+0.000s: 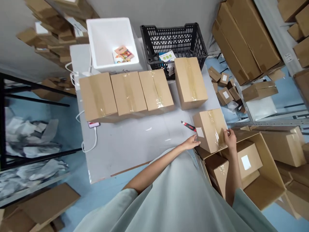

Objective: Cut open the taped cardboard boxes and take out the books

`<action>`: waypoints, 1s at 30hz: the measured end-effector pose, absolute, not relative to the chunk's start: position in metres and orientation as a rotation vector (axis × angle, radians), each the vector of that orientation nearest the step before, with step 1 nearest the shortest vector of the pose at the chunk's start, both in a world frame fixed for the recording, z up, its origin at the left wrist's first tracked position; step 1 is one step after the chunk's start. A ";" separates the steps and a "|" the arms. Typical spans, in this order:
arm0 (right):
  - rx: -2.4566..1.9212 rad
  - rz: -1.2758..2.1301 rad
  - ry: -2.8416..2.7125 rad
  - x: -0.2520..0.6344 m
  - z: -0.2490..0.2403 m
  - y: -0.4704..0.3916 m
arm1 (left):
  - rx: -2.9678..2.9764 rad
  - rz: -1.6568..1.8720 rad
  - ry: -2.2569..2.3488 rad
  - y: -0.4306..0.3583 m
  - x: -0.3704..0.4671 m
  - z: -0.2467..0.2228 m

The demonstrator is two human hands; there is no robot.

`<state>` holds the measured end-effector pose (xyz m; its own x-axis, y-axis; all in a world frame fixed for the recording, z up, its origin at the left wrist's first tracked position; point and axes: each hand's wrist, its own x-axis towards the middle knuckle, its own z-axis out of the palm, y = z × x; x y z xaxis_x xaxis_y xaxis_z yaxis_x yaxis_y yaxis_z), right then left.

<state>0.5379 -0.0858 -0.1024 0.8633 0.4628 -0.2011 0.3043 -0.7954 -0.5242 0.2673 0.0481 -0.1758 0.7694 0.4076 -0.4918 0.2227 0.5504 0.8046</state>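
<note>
A taped cardboard box point(213, 129) with a white label on its left side stands at the right front corner of the table. Against its lower left edge, by the label, my left hand point(191, 142) presses its fingers. My right hand point(230, 138) grips the right side of the same box, so it is held between both hands. Just left of it lies a red and black utility knife point(188, 126). Behind stands a taller taped box point(190, 82), and a row of three taped boxes point(129, 93) runs to the left.
A white foam bin point(113, 42) and a black plastic crate point(173, 42), both with booklets, stand at the table's back. Below my right arm is a large open carton point(270, 167) holding boxes. A phone point(93, 124) with a cable lies on the grey table point(120, 151).
</note>
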 end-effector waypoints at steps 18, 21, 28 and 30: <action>-2.215 0.350 -1.597 0.309 -0.060 0.002 | 0.332 0.135 0.775 0.010 0.052 -0.089; -2.076 0.569 -1.831 0.259 -0.088 0.064 | 0.195 0.216 0.846 0.011 0.016 -0.098; -1.836 0.759 -1.969 0.185 -0.123 0.111 | 0.234 0.302 0.964 0.009 -0.086 -0.123; -1.909 0.636 -1.699 0.201 -0.129 0.080 | 0.349 0.338 1.086 0.006 -0.134 -0.139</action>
<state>0.2010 0.0796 -0.1288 0.1112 0.9937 -0.0140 0.7587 -0.0940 -0.6446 -0.1342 0.0064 -0.1386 0.4257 0.4321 -0.7950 -0.0953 0.8951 0.4355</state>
